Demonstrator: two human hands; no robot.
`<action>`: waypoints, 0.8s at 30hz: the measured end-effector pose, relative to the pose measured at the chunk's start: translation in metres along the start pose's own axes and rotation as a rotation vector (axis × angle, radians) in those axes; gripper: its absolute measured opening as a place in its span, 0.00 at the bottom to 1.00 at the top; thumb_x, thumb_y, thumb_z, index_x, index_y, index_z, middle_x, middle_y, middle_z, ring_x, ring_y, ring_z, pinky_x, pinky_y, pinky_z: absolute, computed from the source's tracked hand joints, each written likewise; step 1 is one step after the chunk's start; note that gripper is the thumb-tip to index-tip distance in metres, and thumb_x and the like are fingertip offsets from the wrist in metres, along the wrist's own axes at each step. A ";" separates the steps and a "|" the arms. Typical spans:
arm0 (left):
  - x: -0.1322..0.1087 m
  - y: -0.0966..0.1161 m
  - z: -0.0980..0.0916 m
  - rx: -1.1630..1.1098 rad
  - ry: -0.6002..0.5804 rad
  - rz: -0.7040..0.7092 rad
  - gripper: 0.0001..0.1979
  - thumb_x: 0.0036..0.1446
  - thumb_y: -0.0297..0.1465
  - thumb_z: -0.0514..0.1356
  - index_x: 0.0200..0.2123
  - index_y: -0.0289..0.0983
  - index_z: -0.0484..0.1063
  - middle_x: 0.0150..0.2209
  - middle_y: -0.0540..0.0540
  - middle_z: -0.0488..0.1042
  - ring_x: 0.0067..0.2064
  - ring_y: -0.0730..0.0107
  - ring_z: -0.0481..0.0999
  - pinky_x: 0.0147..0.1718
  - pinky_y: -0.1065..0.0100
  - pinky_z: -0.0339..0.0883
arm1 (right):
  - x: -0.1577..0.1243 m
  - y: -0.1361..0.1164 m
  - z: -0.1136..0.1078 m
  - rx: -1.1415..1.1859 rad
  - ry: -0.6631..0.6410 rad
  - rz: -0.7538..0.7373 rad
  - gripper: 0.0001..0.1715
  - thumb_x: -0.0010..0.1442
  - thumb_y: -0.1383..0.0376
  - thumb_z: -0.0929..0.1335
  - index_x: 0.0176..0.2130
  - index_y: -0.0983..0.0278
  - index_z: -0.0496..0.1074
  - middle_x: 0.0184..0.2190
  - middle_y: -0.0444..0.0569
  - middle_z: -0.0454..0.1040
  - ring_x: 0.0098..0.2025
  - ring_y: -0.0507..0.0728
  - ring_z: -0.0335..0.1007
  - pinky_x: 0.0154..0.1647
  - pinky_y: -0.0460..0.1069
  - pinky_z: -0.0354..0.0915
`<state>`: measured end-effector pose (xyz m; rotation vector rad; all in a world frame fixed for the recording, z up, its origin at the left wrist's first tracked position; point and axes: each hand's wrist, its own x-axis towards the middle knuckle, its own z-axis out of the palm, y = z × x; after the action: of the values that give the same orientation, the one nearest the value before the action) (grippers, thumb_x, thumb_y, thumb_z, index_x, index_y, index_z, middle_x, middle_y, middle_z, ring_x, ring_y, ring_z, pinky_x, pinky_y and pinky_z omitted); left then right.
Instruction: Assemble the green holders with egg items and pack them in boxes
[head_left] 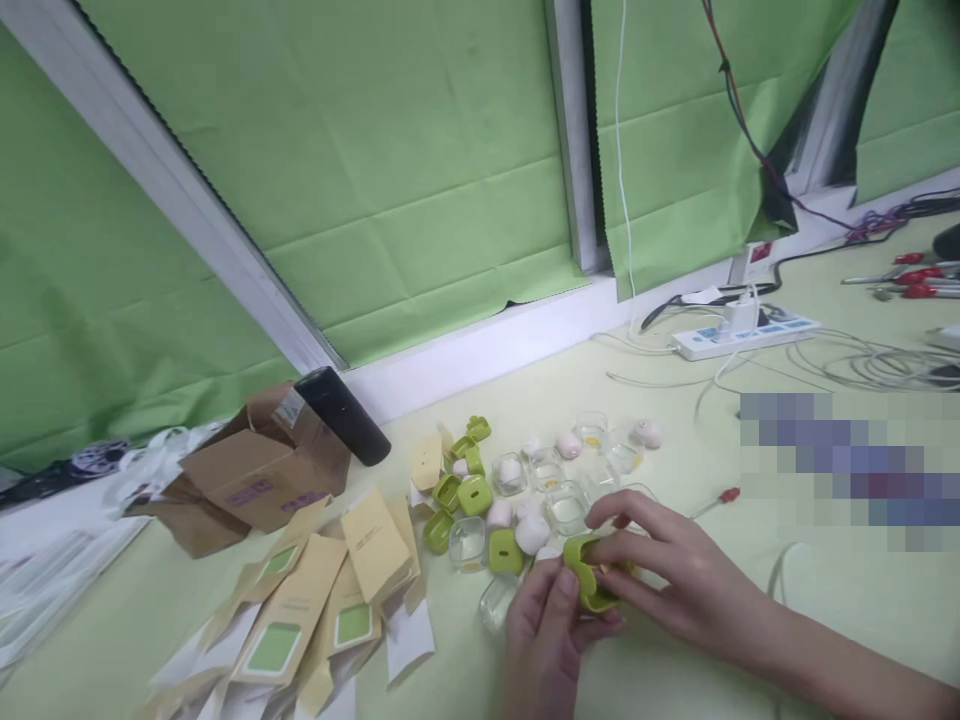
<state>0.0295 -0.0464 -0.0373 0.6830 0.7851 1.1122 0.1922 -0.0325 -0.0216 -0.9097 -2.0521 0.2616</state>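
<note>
A hollow green case (579,572) with rounded corners is held between my two hands. My left hand (544,630) grips its near left side, thumb on the wall. My right hand (667,560) has its fingers closed about the right side, some of them reaching into the opening; the fingertips are partly hidden. A clear square cup (498,603) lies tilted by my left hand. Just beyond my hands are a green square lid (506,552) with a slot, a pale pink rounded piece (532,534) and a clear container (567,508).
Several more green, clear and pink pieces spread behind. Opened kraft boxes (281,610) pile at the left, near a brown carton (262,470) and a black cylinder (343,415). A power strip (742,337) with cables lies at the back right; red-handled tools (926,285) are farther right.
</note>
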 end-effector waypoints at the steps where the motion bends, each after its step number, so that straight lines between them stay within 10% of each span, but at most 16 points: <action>1: 0.000 -0.001 0.000 0.005 0.003 -0.005 0.15 0.46 0.40 0.69 0.31 0.33 0.77 0.29 0.46 0.75 0.30 0.70 0.74 0.32 0.67 0.72 | 0.000 0.000 0.001 -0.030 0.022 -0.031 0.06 0.64 0.70 0.62 0.37 0.62 0.68 0.40 0.52 0.69 0.37 0.55 0.68 0.33 0.49 0.65; 24: -0.004 0.014 0.004 0.152 -0.131 0.074 0.16 0.50 0.40 0.65 0.40 0.38 0.80 0.37 0.42 0.80 0.40 0.59 0.75 0.40 0.63 0.69 | 0.004 -0.008 -0.003 0.340 0.059 0.160 0.09 0.59 0.74 0.64 0.36 0.60 0.66 0.39 0.47 0.66 0.36 0.52 0.66 0.33 0.45 0.66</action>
<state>0.0246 -0.0460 -0.0232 0.9103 0.7417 1.0703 0.1888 -0.0356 -0.0132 -0.8572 -1.8102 0.6418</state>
